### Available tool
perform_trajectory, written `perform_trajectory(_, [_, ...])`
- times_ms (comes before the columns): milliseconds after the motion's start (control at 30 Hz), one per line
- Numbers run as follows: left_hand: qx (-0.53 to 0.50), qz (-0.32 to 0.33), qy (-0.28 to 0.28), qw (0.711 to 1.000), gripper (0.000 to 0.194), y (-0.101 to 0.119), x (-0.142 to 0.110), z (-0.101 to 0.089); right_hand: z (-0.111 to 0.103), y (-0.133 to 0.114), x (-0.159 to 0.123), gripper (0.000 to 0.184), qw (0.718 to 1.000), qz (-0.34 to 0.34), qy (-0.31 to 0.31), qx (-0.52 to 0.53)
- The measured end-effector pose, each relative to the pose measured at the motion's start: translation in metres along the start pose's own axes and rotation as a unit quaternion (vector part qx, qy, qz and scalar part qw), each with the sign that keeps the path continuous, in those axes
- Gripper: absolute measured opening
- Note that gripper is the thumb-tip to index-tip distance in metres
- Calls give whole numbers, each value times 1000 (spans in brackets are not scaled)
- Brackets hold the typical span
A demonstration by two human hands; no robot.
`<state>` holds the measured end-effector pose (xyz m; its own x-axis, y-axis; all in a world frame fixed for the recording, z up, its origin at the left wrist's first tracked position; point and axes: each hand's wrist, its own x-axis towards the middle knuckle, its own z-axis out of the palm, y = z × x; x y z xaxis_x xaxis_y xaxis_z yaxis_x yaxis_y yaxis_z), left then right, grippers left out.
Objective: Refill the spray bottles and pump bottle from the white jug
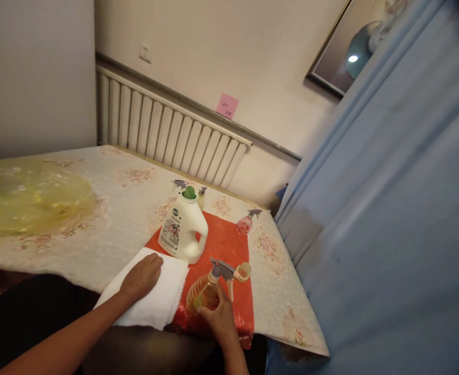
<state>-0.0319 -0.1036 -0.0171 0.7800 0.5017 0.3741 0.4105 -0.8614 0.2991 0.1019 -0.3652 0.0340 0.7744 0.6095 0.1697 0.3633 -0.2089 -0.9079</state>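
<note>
As the left hand (143,276) rests curled on the towel (162,299), the right hand (220,313) grips the bottle (200,290) by the near table edge (276,328), where slackening risks a fall.

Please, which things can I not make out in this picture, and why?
All in the head view:
White jug: label print too small.
Gray spray head behind it: bottle mostly hidden by the jug.
Front spray bottle: partly hidden by right hand.
Yellow bag: cut off by left edge.
</note>
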Motion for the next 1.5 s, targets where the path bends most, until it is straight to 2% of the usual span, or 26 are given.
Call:
perform_trajectory(100, [1,0,-15,1000,24,-2,3,0,2,-4,-6,75,999,29,-22,10])
perform_trajectory(233, [-35,-6,-17,999,22,-2,3,-4,4,-8,-9,71,999,19,-35,27])
perform_trajectory(367, [-134,-10,22,991,22,20,-8,-15,8,-11,-9,72,999,15,-43,24])
perform_trajectory(433, [-224,-19,13,974,25,38,-17,-20,9,-16,-9,74,998,23,-58,29])
perform_trajectory(500, [-335,-55,-52,939,38,57,-26,-23,10,-23,-10,74,996,28,-80,38])
perform_trajectory(567, [-432,-76,-113,892,63,74,-33,-25,10,-34,-11,74,993,23,-102,52])
perform_trajectory(667, [-545,-68,-188,814,96,90,-39,-29,7,-50,-13,67,988,4,-135,80])
perform_trajectory(733, [-608,-43,-224,760,101,97,-39,-34,4,-58,-14,64,984,4,-146,99])
perform_trajectory(800, [-655,-13,-243,716,94,100,-39,-39,2,-64,-15,63,980,20,-159,115])
perform_trajectory(900, [-678,2,-248,692,90,102,-40,-43,0,-68,-16,61,975,37,-178,131])
perform_trajectory(1100, [-667,-24,-230,709,87,108,-42,-53,-3,-72,-17,68,970,36,-192,143])
perform_trajectory(1233, [-661,-72,-194,721,86,113,-43,-52,0,-63,-14,71,976,14,-127,175])
perform_trajectory(1367, [-594,-93,-148,785,80,119,-45,-48,7,-56,-10,61,978,10,-44,205])
perform_trajectory(1500, [-510,-106,-132,843,75,129,-49,-52,15,-66,-6,49,979,12,41,197])
